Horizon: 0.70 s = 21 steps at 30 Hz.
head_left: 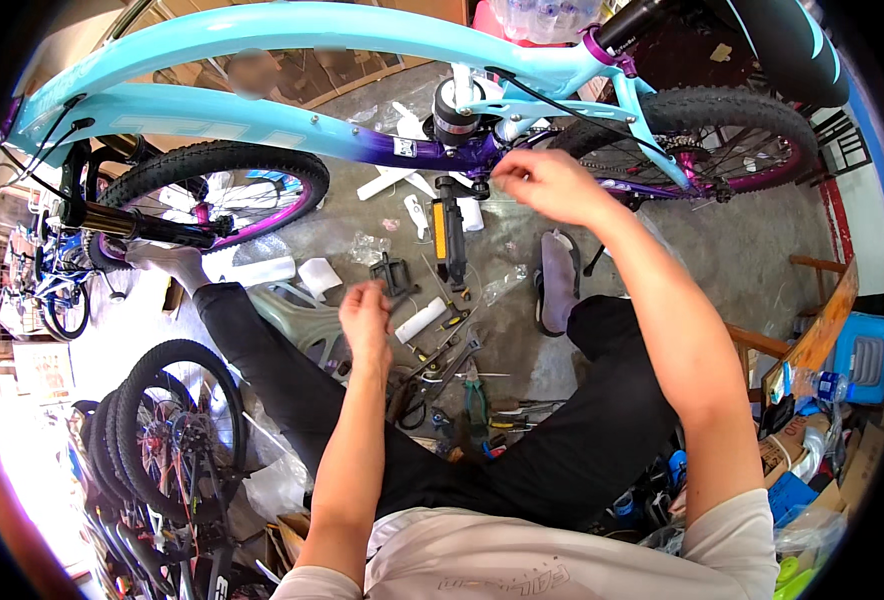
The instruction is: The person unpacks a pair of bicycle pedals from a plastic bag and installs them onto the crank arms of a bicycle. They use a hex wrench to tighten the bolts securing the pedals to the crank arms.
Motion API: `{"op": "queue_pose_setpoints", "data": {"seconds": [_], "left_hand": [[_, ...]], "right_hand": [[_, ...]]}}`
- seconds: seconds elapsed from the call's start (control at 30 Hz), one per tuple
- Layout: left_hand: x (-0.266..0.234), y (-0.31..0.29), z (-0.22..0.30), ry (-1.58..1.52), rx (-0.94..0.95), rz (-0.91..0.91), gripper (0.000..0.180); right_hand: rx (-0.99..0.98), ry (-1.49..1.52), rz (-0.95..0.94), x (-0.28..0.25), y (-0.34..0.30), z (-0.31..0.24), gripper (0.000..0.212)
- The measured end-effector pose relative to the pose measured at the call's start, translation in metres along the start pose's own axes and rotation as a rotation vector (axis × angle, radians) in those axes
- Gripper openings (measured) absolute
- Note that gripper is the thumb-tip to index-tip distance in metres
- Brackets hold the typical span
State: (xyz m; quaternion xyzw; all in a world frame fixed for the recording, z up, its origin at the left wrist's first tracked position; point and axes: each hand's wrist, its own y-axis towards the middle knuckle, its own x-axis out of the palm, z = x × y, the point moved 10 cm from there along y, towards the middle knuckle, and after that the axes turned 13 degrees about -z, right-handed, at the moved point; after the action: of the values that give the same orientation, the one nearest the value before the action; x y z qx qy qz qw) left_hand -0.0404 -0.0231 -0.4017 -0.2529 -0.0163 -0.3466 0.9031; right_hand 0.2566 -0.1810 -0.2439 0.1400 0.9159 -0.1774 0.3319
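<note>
Just beyond right hand (pixel 544 186), bicycle frame (pixel 362 142)

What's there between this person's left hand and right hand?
In the head view, a black pedal and a long black-and-yellow object show between the left hand and the right hand; the pedal appears nearer the left.

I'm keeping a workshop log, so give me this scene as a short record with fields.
Main item: light-blue and purple bicycle, across the upper view
Right hand: near the frame's purple lower section, fingers curled; grip unclear
Left hand: near a black pedal-shaped part; grip unclear
Floor: green-handled pliers among scattered tools
Lower left: wheels with black tyres
</note>
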Motion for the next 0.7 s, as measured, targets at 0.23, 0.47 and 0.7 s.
{"op": "queue_pose_setpoints", "data": {"seconds": [0.23,0.47,0.7], "left_hand": [[0.035,-0.019,0.026,-0.016,0.05,-0.06,0.013],[0.044,-0.035,0.165,-0.444,0.258,-0.152,0.021],[0.082,-0.021,0.189,-0.435,0.132,-0.317,0.017]], "right_hand": [[-0.023,-0.311,-0.08,0.021,0.009,-0.031,0.029],[-0.071,-0.309,-0.04,0.022,0.014,-0.033,0.032],[-0.04,-0.31,-0.106,0.029,0.021,-0.037,0.034]]}}
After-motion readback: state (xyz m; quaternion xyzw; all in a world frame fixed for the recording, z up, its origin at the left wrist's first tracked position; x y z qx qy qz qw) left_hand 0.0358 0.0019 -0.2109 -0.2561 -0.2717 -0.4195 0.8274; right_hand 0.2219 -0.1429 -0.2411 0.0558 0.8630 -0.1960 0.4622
